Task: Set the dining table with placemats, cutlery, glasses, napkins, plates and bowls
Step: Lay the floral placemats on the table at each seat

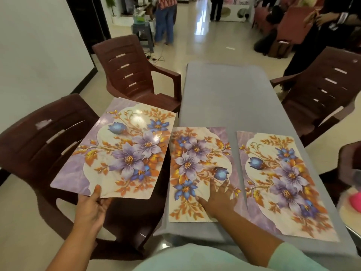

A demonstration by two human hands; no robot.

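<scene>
The table [230, 98] is a long grey slab running away from the person, its near end at the bottom of the view. Two mats lie on it at that near end. The middle mat [197, 173] sits at the table's left edge, its left side about level with that edge, long axis pointing away down the table. The right mat [283, 182] lies just beside it, apart by a narrow strip of grey, long axis also running away but slanted a little, with its near corner close to the table's right edge. Beyond both mats the grey top stretches bare to the far end.

The left hand [93, 206] holds a third mat [121, 149] in the air left of the table, above a brown chair [39, 145]. The thumb lies on top of the mat's near edge and the fingers curl beneath, pinching it. This mat is tilted, long axis running from near-left to far-right, and its right side overlaps the table's left edge near the middle mat.

The right hand [218, 198] rests flat on the middle mat's near half, fingers straight and spread apart.

A second chair [134, 75] stands at the table's left side further on, and another chair [324, 94] at the right. People stand on the shiny floor well beyond.
</scene>
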